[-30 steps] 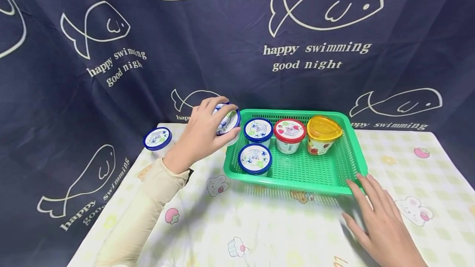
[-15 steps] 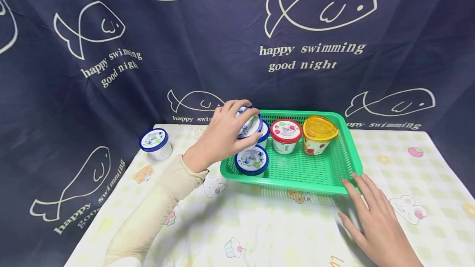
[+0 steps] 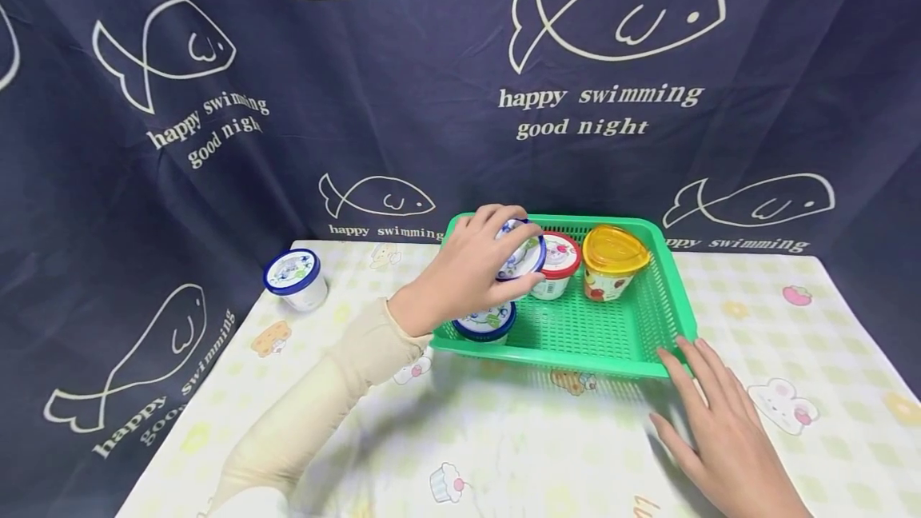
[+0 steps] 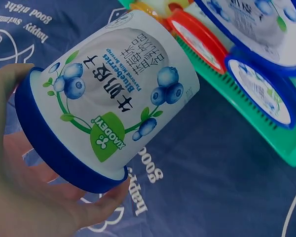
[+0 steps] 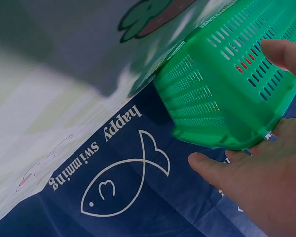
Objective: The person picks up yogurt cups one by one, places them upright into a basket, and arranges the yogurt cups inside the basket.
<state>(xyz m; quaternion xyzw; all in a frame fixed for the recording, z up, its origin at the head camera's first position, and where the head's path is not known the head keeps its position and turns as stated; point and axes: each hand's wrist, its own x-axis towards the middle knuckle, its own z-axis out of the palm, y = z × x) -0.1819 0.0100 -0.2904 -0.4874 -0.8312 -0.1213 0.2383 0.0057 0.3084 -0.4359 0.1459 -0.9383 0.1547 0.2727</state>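
My left hand [image 3: 468, 266] grips a blueberry milk beverage cup [image 4: 113, 94] by its blue lid, holding it tilted over the green basket [image 3: 576, 356]. Beneath that hand, a second blue-lidded cup [image 3: 485, 321] sits in the basket's front left corner. A red-lidded cup [image 3: 560, 256] stands partly behind the held one. Towards the basket's right side is a cup with a yellow lid [image 3: 613, 250]. In the left wrist view, another blue-lidded cup [image 4: 260, 91] shows in the basket. My right hand [image 3: 723, 426] rests its straight fingertips at the basket's front right corner.
One more blue-lidded cup [image 3: 293, 278] stands outside the basket, at the table's back left. The table wears a pale checked cloth [image 3: 561, 454] with cartoon prints. Behind it hangs a dark blue curtain [image 3: 403, 102] with fish drawings.
My left hand has carried the blueberry cup rightwards, from beyond the basket's left edge to over its left part, near the red-lidded cup. My right hand stays at the corner.
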